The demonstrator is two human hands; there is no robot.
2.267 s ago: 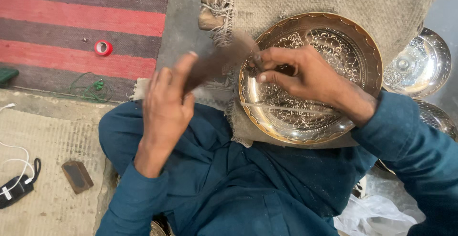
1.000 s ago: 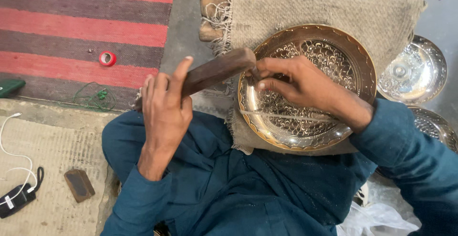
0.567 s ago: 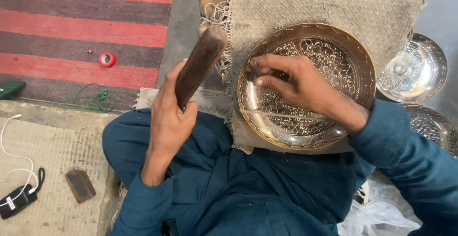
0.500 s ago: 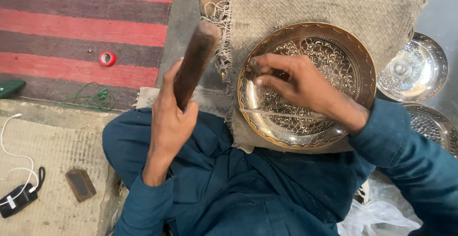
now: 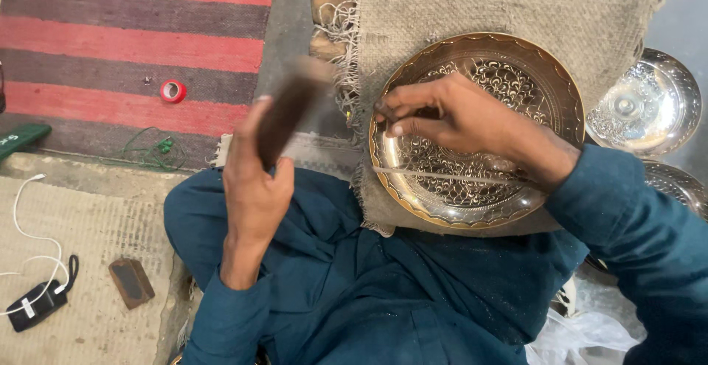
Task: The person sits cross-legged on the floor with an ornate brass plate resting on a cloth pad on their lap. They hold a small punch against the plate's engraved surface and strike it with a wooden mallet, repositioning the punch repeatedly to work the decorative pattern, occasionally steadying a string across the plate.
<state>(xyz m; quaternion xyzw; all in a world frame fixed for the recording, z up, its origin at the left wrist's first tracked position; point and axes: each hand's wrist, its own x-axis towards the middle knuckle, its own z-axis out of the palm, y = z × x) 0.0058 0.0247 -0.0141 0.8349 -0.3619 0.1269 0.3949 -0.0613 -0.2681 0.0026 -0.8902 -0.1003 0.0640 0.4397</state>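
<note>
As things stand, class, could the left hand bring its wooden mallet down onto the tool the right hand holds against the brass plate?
Probably yes. The left hand holds the mallet raised beside the plate, and nothing lies between it and the right hand. The tool itself is mostly hidden under the fingers.

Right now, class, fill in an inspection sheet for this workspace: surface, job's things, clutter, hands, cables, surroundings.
Surface: burlap cloth under the work.
Job's things: engraved brass plate on the burlap; dark wooden mallet, blurred.
Clutter: red tape roll; small dark block.
Hands: left hand grips the mallet, raised; right hand rests on the plate, fingertips pinched, whatever they hold too small to tell.
Cables: white cable to a black device; green cord.
Surroundings: striped rug; silver dishes.
</note>
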